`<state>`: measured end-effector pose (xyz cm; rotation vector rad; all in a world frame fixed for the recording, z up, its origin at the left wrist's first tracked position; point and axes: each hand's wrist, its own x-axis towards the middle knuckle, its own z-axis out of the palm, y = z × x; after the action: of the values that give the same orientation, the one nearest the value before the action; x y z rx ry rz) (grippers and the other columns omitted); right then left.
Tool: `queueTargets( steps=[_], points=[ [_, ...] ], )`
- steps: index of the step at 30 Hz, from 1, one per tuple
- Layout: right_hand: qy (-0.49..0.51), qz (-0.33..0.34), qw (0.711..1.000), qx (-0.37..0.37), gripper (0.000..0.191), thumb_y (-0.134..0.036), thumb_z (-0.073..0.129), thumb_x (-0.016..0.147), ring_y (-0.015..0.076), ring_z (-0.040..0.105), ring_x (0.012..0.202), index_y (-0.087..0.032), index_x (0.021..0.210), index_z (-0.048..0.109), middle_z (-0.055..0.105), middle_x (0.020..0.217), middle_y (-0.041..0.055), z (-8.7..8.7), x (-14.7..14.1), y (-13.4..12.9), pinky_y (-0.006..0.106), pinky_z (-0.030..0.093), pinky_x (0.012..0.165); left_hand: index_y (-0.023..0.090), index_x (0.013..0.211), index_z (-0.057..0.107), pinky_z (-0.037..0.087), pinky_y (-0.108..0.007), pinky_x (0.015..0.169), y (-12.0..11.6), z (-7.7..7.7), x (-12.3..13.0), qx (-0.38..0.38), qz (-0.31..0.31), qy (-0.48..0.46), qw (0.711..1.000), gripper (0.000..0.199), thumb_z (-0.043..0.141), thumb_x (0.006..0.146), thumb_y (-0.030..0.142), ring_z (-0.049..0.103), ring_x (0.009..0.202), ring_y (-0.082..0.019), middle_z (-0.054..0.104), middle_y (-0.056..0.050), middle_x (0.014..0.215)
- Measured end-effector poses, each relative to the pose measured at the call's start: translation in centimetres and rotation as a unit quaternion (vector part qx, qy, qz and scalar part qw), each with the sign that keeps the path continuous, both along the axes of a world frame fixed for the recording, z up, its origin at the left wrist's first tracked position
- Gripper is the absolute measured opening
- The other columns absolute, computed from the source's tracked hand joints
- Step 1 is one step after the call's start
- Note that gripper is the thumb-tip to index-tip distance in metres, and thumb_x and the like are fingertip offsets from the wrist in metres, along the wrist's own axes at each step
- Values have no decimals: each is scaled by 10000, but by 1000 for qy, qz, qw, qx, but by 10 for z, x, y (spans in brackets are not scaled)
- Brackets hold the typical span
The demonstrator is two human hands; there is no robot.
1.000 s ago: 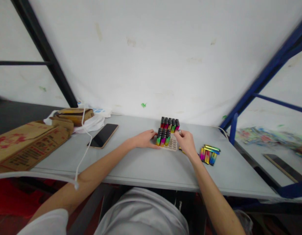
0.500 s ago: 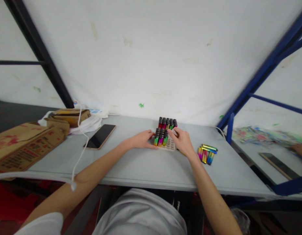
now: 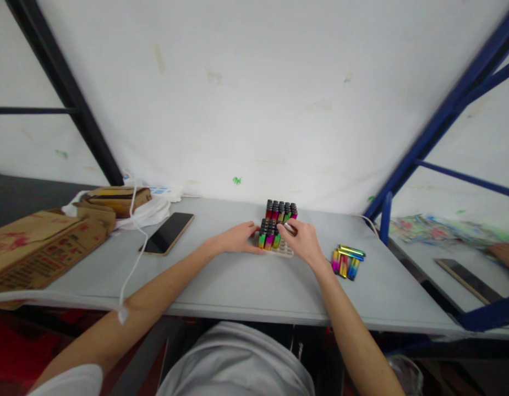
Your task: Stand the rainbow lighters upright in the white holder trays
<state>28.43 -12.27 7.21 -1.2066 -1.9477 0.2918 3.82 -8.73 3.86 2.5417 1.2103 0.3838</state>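
Colourful lighters with black tops (image 3: 269,236) stand upright in rows in a pale tray (image 3: 285,253) with holes; bare holes show at its front right. At the tray's left side is my left hand (image 3: 239,237), thumb and fingers spread around its edge and the lighters there. Over the right part of the tray, my right hand (image 3: 300,237) is closed in a pinch on a lighter (image 3: 289,226), mostly hidden by the fingers. More lighters (image 3: 281,210) stand in a block at the back. To the right, several loose shiny lighters (image 3: 347,262) lie on the table.
A phone (image 3: 167,234) lies on the grey table (image 3: 237,286) at left. Beyond it are cardboard boxes (image 3: 48,242) and a white cable (image 3: 132,264). A blue metal frame (image 3: 427,137) rises at right, with another phone (image 3: 466,280) and a person's hand (image 3: 504,254) past it.
My right hand has turned slightly and its fingertips have moved a little left over the tray. My left hand keeps its place at the tray's side. The whole view has shifted slightly.
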Motion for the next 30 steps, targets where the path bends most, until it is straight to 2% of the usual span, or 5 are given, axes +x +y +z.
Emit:
queueTargets(
  steps=[6,11,17,24,30],
  points=[
    [-40,46,998,1,414,-480,482,1050,155,494,610,-226,725,512,555,633,-13,6,11,2,276,355,629,190,1130,697,503,-361,828,-2,3,1,-5,-6,4,1000,659,722,796,757,619,920,-280,631,-82,1007],
    [-93,102,990,16,393,-468,529,1069,193,610,759,-202,803,644,686,836,59,17,22,-3,288,433,705,183,1155,686,493,-356,839,-2,4,1,-6,-9,8,1000,688,702,803,774,618,925,-279,634,-87,1032],
    [-129,129,981,-60,289,-431,593,1052,184,637,671,-193,1064,757,754,798,29,24,28,-8,285,426,661,186,1169,682,492,-359,839,-2,5,1,-9,-5,12,1000,701,695,802,783,621,933,-285,625,-83,1022],
    [-117,127,980,-98,217,-328,703,982,201,723,755,-193,1144,755,813,886,53,22,28,-10,283,491,721,187,1140,690,499,-359,811,-2,4,1,-6,-3,6,1000,672,720,793,762,623,928,-288,631,-86,1014],
    [-129,143,974,-118,160,-280,701,971,189,714,718,-187,1085,763,799,842,48,23,22,-13,268,490,679,184,1129,687,485,-347,815,-2,4,2,-4,-5,13,1000,656,713,802,752,624,922,-280,616,-78,999]
  ],
)
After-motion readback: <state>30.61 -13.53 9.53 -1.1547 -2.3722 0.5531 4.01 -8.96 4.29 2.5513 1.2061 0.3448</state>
